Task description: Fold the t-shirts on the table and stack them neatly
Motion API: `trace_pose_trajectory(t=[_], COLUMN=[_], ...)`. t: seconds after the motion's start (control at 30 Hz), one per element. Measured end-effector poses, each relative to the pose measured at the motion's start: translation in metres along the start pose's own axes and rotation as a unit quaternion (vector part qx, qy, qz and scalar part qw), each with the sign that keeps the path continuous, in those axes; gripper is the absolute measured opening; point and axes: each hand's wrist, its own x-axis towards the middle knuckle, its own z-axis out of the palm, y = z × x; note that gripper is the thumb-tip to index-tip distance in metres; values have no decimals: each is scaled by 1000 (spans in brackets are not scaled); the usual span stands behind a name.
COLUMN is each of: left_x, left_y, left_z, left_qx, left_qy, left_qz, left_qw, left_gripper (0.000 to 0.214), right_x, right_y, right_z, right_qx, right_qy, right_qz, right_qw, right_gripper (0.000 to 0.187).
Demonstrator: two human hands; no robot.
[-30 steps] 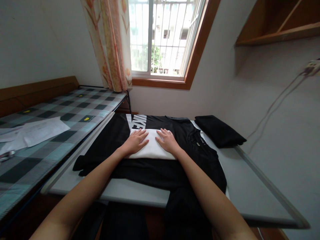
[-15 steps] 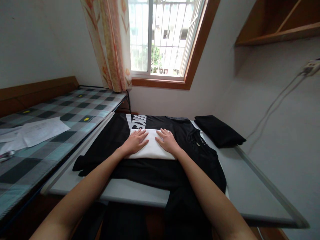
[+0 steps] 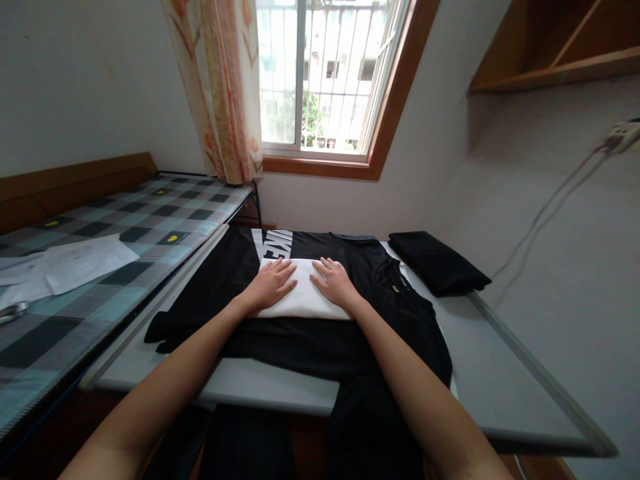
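A folded white garment [image 3: 303,300] lies on top of a black T-shirt [image 3: 310,340] with white lettering, spread over a grey table [image 3: 495,393]. My left hand [image 3: 270,283] rests flat on the white garment's left half, fingers stretched out. My right hand [image 3: 334,281] lies flat on its right half, fingers likewise spread. Both palms press down side by side, a small gap between them. The black shirt hangs over the table's near edge.
A folded black cloth [image 3: 437,261] sits at the table's far right. To the left stands a bed with a checked cover [image 3: 150,223] and white papers [image 3: 75,263]. A window [image 3: 320,73] with a curtain [image 3: 220,87] is ahead, and a wooden shelf [image 3: 555,47] with a cable [image 3: 555,200] is on the right wall.
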Motion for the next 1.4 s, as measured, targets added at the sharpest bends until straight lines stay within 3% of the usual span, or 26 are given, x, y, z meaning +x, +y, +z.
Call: trace_pose_trajectory(t=[0.1,0.17,0.27,0.4,0.7,0.9,1.0,1.1,1.2,1.3,1.4], left_x=[0,0,0,1,2,5,9,11,9,7,6], left_y=[0,-2,-9,-25,-45,-52,-58,-63,-63,-61,-57], left_z=[-1,-3,-7,-11,-24,-21,-19,-19,-23,-28,-33], left_qx=[15,39,73,92,16,-26,-109,-214,-256,-349,-499], left_qy=[-2,4,27,46,-2,-2,36,68,68,70,44], left_qz=[-10,-31,-93,-189,-346,-345,-350,-344,-339,-344,-354], left_qw=[1000,999,993,977,938,938,930,912,903,869,790], left_gripper=[56,56,52,52,54,39,26,20,25,34,30], right_x=[-1,-2,-4,-6,-3,-2,1,6,10,10,7], right_y=[2,7,17,28,30,28,31,40,47,49,49], right_z=[-1,-2,-7,-15,-20,-21,-19,-17,-17,-22,-28], right_qx=[0,-6,-23,-33,10,31,82,173,278,367,435], right_qy=[-2,10,49,79,36,23,34,42,64,90,67], right_qz=[14,60,150,213,269,257,262,268,276,278,286], right_qw=[1000,998,987,973,962,966,961,947,918,883,851], right_gripper=[55,57,56,51,52,51,43,33,26,25,24])
